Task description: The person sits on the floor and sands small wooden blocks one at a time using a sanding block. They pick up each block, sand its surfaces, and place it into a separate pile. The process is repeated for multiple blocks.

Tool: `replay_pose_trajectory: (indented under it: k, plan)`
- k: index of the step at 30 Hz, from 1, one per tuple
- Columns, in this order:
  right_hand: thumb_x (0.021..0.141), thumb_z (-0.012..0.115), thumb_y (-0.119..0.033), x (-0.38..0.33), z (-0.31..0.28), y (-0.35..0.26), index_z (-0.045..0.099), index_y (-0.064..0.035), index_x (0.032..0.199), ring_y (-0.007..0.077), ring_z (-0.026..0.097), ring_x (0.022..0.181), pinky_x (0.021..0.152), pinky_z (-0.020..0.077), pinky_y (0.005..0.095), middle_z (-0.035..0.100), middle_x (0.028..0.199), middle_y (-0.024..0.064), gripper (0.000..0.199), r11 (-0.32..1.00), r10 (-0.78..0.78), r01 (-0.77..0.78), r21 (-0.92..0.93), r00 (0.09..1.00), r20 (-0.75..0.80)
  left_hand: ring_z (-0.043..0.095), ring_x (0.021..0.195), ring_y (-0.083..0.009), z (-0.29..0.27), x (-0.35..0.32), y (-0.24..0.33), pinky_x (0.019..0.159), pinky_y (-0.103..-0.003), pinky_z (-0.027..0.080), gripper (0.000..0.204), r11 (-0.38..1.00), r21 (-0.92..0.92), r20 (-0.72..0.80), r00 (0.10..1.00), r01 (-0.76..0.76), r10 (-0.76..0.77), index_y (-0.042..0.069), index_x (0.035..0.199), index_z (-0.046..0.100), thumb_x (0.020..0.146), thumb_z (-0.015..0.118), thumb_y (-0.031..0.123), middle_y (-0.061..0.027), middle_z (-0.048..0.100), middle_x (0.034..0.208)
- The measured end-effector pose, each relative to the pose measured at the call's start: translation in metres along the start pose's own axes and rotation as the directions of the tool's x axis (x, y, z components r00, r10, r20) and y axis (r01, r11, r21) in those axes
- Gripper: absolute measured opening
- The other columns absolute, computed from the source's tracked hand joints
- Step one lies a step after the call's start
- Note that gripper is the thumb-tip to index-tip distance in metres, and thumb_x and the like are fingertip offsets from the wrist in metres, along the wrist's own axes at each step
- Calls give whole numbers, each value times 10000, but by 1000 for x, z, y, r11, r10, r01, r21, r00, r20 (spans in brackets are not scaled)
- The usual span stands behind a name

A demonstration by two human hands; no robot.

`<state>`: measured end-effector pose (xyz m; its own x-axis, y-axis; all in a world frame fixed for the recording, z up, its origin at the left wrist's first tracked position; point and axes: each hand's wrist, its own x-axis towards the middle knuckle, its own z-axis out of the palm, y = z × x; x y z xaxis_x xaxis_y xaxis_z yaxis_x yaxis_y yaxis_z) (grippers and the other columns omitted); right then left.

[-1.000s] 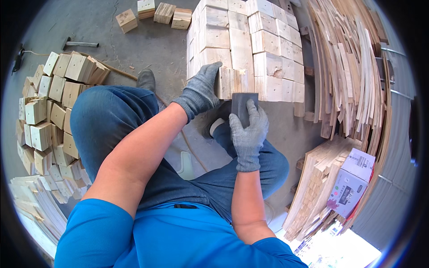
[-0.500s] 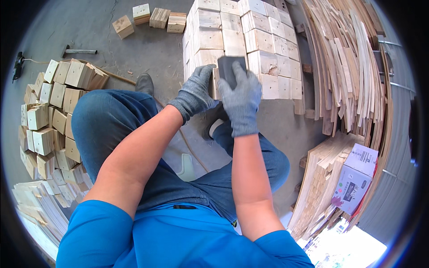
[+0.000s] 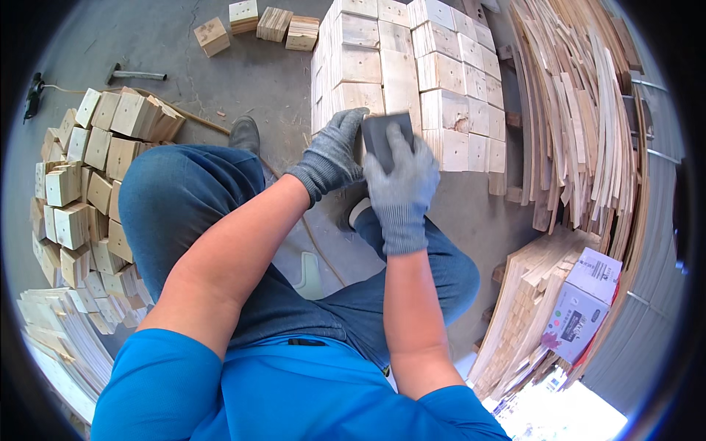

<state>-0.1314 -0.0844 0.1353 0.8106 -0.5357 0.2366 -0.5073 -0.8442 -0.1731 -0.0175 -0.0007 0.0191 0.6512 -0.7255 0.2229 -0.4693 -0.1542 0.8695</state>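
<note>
My right hand (image 3: 403, 173), in a grey knit glove, is closed on a dark grey rectangular block (image 3: 377, 144), its fingers lying over the top face. Close beside it, my left hand (image 3: 334, 156), also gloved in grey, has its fingers bent round the side of a wooden block. That block is mostly hidden by the two hands; the earlier frame shows a little more of its edge. Both hands are out over the gap between my knees, just in front of a tall stack of pale wooden blocks (image 3: 401, 70).
Loose wooden blocks (image 3: 95, 151) are heaped at my left. A hammer (image 3: 138, 75) and several separate blocks (image 3: 273, 24) lie on the floor ahead. Long wood strips (image 3: 581, 110) are piled at right, with a printed carton (image 3: 581, 305) nearer. A brown hose (image 3: 190, 116) crosses the floor.
The dark grey block and my right hand have shifted slightly right and nearer to me. My left hand keeps its hold. The whole view has moved a little.
</note>
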Motion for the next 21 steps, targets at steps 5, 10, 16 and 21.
replay_pose_trajectory:
  k: [5, 10, 16, 21]
  plan:
    - [832, 862, -378, 62, 12, -9, 704, -177, 1432, 428, 636, 1167, 1006, 531, 553, 633, 1314, 239, 653, 996, 26, -24, -80, 1000, 17, 572, 1332, -437, 0, 1, 6, 1167, -471, 493, 958, 998, -61, -28, 1000, 0, -2, 76, 1493, 493, 701, 944, 372, -237, 567, 1406]
    - [830, 863, -369, 30, -1, -12, 690, -181, 1454, 427, 620, 1184, 996, 529, 560, 626, 1319, 227, 674, 993, 81, -76, -93, 995, 54, 578, 1332, -449, -4, 1, 7, 1167, -466, 496, 935, 996, -70, -11, 998, 62, -63, 84, 1506, 494, 719, 928, 341, -246, 558, 1422]
    - [815, 885, -338, -76, -23, -2, 691, -131, 1445, 468, 587, 1205, 1022, 491, 582, 583, 1387, 262, 690, 999, 47, -47, 21, 998, 35, 573, 1342, -453, -4, -1, 1, 1175, -471, 490, 932, 996, -82, -11, 999, 34, -35, 83, 1523, 487, 725, 929, 276, -253, 544, 1438]
    - [794, 898, -346, -83, -15, -5, 728, -125, 1402, 468, 578, 1210, 1059, 466, 577, 573, 1410, 278, 669, 997, 64, -65, 30, 997, 37, 571, 1343, -451, -1, 1, 2, 1186, -473, 480, 948, 997, -77, -35, 999, 23, -26, 84, 1516, 491, 721, 955, 311, -249, 549, 1432]
